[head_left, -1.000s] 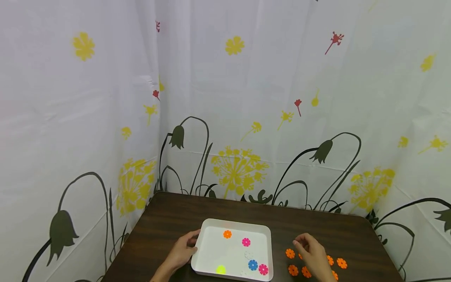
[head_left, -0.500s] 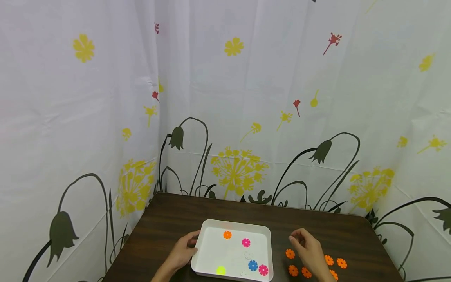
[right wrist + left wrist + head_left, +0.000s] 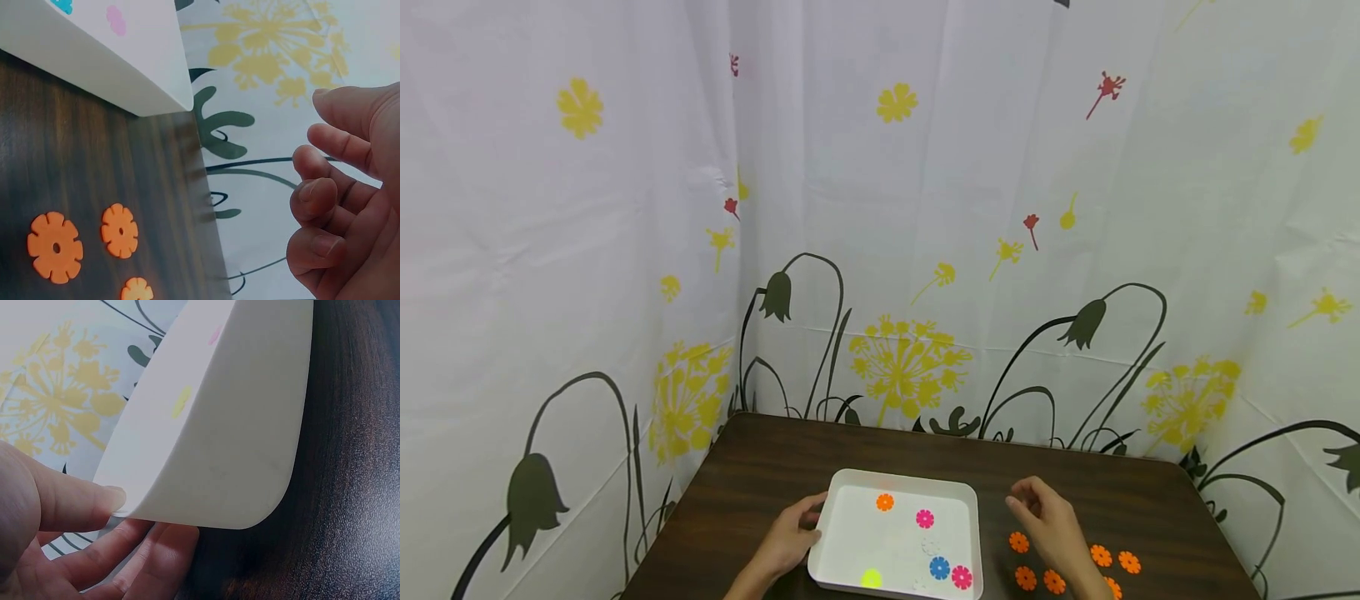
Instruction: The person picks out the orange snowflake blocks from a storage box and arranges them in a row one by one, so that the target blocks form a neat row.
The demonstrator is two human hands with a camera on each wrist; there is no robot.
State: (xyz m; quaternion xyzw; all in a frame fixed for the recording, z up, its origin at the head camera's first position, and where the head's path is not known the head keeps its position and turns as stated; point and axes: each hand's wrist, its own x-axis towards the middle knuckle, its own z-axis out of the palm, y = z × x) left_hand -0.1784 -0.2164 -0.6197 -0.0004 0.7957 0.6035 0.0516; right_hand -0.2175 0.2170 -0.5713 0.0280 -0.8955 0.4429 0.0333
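In the head view my left hand (image 3: 788,537) grips the left side of a white shallow tray (image 3: 850,550). The left wrist view shows its thumb on the tray rim (image 3: 169,469) and the fingers against the outside at the corner. Inside the tray lie flower-shaped discs: an orange disc (image 3: 885,502), two pink ones, a blue disc (image 3: 939,567), a yellow disc (image 3: 871,578) and faint clear ones. My right hand (image 3: 1051,525) hovers right of the tray, beyond the loose orange discs (image 3: 1026,577). Its fingers hang loosely curled in the right wrist view, with nothing visible between them.
Several orange discs (image 3: 55,247) lie flat on the dark wooden table (image 3: 760,467), around and partly behind the right forearm. A white curtain (image 3: 820,167) with printed flowers hangs along the table's back and left sides.
My right hand has risen and drifted left and away from me, off the orange discs toward the tray. The left hand and the tray stay in place.
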